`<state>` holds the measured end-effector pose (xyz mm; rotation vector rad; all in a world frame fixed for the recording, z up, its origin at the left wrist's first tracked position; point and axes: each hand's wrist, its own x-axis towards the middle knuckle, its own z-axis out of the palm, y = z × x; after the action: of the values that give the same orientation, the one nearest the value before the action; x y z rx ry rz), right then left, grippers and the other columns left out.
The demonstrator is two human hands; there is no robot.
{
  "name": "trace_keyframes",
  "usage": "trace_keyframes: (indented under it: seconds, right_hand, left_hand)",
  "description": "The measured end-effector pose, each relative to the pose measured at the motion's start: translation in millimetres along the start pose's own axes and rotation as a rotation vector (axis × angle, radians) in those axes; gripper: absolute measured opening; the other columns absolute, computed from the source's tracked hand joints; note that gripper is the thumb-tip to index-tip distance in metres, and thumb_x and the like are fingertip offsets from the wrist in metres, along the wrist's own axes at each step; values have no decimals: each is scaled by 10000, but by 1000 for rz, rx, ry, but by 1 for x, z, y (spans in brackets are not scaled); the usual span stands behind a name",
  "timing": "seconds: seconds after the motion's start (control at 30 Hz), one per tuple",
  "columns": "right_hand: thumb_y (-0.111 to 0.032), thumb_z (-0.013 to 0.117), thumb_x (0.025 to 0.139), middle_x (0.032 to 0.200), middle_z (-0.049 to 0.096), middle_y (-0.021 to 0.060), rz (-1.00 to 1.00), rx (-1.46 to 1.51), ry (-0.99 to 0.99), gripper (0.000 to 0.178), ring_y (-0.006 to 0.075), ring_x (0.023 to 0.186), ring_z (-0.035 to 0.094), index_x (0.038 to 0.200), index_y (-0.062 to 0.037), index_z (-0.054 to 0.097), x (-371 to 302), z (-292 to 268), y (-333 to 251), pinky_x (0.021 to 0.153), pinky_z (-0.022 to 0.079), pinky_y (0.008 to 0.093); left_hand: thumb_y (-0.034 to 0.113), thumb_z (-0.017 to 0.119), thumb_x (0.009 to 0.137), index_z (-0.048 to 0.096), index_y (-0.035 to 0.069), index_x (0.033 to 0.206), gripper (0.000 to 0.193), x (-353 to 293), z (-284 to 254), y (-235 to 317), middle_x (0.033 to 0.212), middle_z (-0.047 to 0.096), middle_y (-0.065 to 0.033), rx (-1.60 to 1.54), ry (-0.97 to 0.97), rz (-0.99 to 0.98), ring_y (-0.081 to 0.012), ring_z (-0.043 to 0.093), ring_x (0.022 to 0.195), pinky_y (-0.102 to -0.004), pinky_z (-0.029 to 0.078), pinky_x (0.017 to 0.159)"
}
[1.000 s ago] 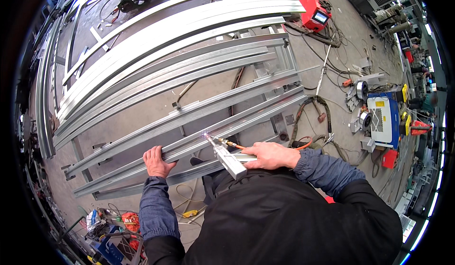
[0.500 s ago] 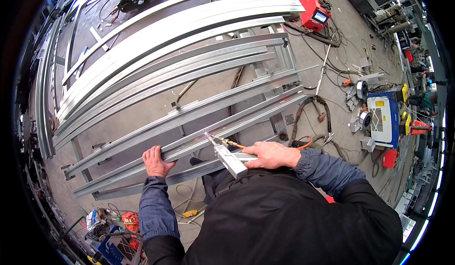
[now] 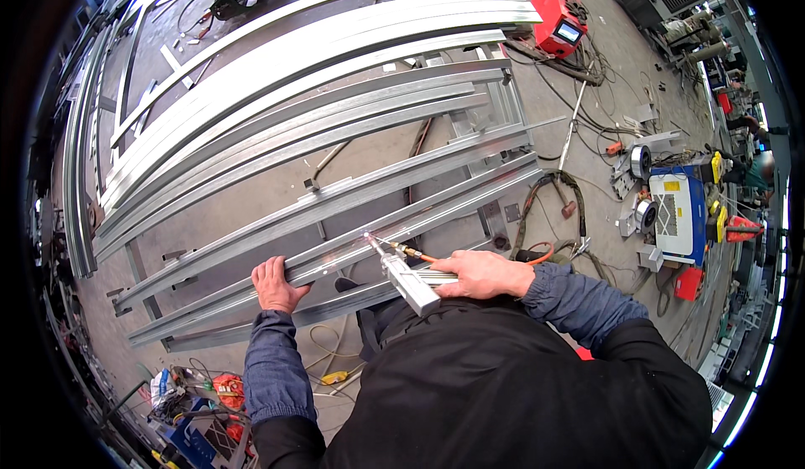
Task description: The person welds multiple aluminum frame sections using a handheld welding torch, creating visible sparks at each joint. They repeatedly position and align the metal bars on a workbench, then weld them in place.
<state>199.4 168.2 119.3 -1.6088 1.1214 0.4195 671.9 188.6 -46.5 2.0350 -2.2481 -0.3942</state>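
My right hand (image 3: 482, 275) is closed around a silver welding gun (image 3: 408, 283). The gun's thin nozzle meets a long metal channel rail (image 3: 323, 255), with a small bright spot at the tip. An orange hose and a brass fitting (image 3: 404, 249) run beside the nozzle, partly under my hand. My left hand (image 3: 280, 285) grips the same rail to the left of the nozzle, fingers over it and thumb set apart. Its fingertips are partly hidden. Light glints along the rail between hand and gun.
More metal rails (image 3: 335, 37) lie parallel beyond, on a frame. At right stand a red machine (image 3: 559, 18), a blue-and-white machine (image 3: 677, 213) and wire spools (image 3: 641, 159). Cables and a hammer (image 3: 568, 209) lie on the floor. Tools and bags (image 3: 197, 406) crowd the lower left.
The welding gun's tip has shifted very slightly to the right along the rail. Sparkling reflections on the metal have changed. My left hand keeps its place.
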Motion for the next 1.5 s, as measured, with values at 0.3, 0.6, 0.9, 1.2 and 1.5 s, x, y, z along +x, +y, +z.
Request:
trace_keyframes:
  seconds: [0.3,0.6,0.9,1.2,1.5]
  right_hand:
    - [-580,628,1033,1304,649,223,22,-9,-12,675,427,1215,644,1574,-182,558,-1,-1,0,1046,519,493]
    - [-476,638,1051,1336,674,227,-28,52,-23,627,423,1243,642,1576,-143,558,-5,-11,-1,1066,515,466]
    - [-373,573,1151,1231,746,49,-65,424,-268,492,143,1115,654,1564,-105,576,4,-76,19,1004,520,313]
    - [-472,526,1156,1000,754,109,270,576,-558,438,161,720,718,1393,-117,623,94,-155,19,664,604,330]
    - [-459,533,1156,1036,774,113,320,535,-730,406,176,734,735,1382,-132,618,158,-185,28,680,630,338]
  left_hand:
    - [373,1005,522,629,146,1319,910,-1,3,-1,1310,642,-70,0,20,3,-312,563,1267,-476,367,1171]
    - [391,971,558,628,136,1303,859,0,1,-2,1270,644,-76,-14,34,18,-324,569,1245,-477,380,1159]
    - [418,981,554,633,129,1289,864,3,1,-6,1282,656,-54,-6,45,19,-293,585,1225,-478,373,1179]
    - [407,980,525,618,135,1293,892,3,6,-13,1279,642,-59,-25,66,14,-295,577,1226,-483,369,1179]
    - [391,984,500,629,125,1282,900,6,8,-17,1299,643,-65,-43,54,6,-305,578,1230,-491,381,1172]
